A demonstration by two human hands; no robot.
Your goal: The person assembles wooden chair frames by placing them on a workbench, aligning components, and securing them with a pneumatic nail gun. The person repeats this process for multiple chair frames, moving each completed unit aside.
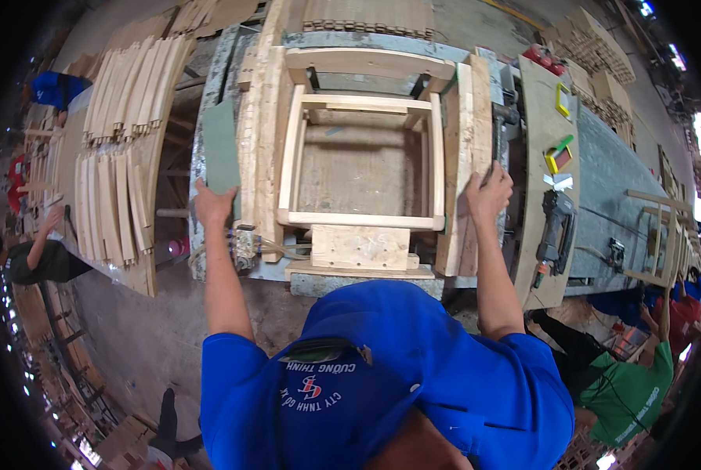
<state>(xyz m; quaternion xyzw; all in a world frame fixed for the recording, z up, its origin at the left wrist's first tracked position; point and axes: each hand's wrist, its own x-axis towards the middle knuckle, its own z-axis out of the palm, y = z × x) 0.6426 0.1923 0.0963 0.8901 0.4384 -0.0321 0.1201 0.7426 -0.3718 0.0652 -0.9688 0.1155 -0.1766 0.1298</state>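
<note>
A light wooden frame [360,222] lies in a wooden clamping jig [458,157] on the bench in front of me. At its left, my left hand [215,205] rests by the near end of a flat grey-green strip [222,145], thumb and fingers apart. To the right of the jig, my right hand [489,194] is closed around the handle end of a hammer [505,115], its dark head pointing away from me. A curved wooden rail [370,61] sits across the far side of the frame.
A valve with hoses [244,244] sits near my left forearm. Wooden slats [115,196] are stacked on the left table. At right, a nail gun [556,227] and yellow-edged pieces [559,157] lie on a board. A green-shirted person [628,392] works at the lower right; another [45,254] stands at left.
</note>
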